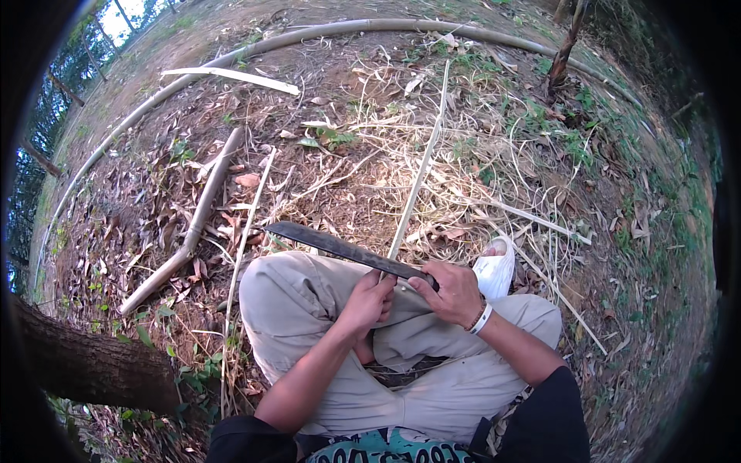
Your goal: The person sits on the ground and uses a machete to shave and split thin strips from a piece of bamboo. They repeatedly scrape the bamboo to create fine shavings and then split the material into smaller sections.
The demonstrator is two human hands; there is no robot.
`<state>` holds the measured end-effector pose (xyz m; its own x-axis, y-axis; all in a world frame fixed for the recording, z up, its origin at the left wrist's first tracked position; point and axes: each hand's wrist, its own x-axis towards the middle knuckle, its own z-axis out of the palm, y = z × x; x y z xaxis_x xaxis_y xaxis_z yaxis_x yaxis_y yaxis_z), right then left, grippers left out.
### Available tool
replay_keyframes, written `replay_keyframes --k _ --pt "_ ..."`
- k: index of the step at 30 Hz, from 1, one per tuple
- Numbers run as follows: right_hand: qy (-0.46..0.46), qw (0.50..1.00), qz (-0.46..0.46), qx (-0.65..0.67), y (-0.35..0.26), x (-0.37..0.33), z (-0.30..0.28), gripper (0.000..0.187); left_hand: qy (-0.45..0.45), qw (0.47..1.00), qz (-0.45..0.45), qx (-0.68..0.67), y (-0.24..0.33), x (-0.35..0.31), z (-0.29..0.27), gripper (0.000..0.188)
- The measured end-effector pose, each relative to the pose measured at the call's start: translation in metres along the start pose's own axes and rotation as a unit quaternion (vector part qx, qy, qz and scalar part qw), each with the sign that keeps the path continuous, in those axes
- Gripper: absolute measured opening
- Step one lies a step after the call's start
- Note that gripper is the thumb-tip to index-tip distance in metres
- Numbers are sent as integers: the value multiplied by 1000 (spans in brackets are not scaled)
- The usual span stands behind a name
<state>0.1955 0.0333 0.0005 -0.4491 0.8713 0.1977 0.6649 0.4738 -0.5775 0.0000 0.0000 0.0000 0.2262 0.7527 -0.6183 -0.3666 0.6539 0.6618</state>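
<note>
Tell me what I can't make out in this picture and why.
All in the head view:
Long blade: handle end mostly covered by the right hand.
Pale strip: its near stretch is hidden by the blade and left hand.
White object beyond the right hand: too small to identify.
Tree trunk: cut off by the dark rim.

Soft daylight, brightest on pale shavings (451, 187), washed-out sky (112, 19), fisheye-bent edges, black corners

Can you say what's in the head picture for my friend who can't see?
Outdoors, a right hand holds a long dark knife crossing a pale strip in the left hand, above bent legs. Dry leaves, curly shavings and a bent stick lie around.
</note>
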Motion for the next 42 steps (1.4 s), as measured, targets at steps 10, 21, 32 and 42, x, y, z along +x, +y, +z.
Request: replay_keyframes --k 10,21,32,42 --pt "-28 999 -20 -36 8 3 14 47 22 984 59 168 3 1 6 11" --pt "-43 997 -10 -63 17 7 31 55 50 956 152 246 -25 25 -6 12" --pt "-45 993 -5 -105 30 16 28 57 90 945 184 255 -35 30 -13 24" --pt "-67 986 -19 -152 49 26 4 62 78 957 146 240 -22 22 -5 29"
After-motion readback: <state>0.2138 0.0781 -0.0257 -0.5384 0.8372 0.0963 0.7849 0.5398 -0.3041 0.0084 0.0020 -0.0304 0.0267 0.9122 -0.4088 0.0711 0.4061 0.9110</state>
